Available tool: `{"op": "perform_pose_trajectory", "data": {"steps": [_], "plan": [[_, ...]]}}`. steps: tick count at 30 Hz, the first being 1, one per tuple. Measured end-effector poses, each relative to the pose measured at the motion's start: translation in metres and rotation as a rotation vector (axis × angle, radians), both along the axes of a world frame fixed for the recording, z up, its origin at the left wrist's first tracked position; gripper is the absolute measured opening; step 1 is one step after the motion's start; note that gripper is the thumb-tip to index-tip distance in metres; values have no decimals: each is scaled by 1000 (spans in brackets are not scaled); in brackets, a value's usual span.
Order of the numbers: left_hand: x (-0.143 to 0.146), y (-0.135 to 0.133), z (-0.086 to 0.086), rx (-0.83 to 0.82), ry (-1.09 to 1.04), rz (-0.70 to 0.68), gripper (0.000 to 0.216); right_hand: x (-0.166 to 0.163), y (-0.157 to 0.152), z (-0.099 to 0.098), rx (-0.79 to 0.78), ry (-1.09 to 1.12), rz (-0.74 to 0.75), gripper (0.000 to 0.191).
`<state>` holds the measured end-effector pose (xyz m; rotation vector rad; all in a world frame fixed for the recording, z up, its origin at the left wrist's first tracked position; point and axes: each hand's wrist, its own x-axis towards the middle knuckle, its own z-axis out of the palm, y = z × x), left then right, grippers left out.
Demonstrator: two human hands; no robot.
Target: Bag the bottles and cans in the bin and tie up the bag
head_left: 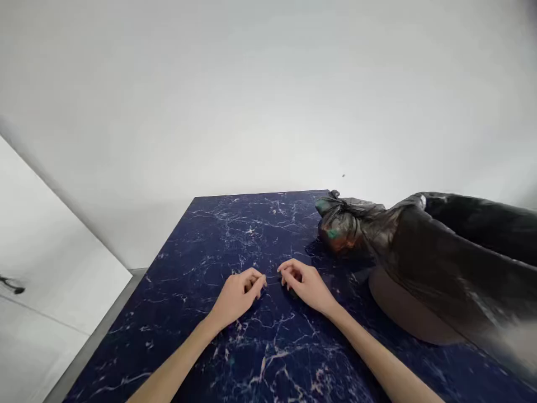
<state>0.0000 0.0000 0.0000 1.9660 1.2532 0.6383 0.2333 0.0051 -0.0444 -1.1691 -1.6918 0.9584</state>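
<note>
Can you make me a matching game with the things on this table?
1 table
2 small bag
3 bin
4 left hand

a knotted shut
b fingers curled, resting on the table
c dark blue with white veins
d brown, draped with a black liner

Pairs: 1-c, 2-a, 3-d, 4-b

White-veined dark blue marble tabletop (218,235), bearing curled left hand (235,298) and right hand (307,286) at centre, knotted black bag (346,226) far right, black-lined tan bin (403,308) just beside it.
</note>
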Motion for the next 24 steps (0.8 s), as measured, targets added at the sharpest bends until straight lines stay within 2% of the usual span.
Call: {"op": "perform_pose_trajectory", "data": {"steps": [24], "plan": [[-1, -1, -5, 44, -10, -12, 42, -2, -2, 3, 12, 7, -6, 25]]}}
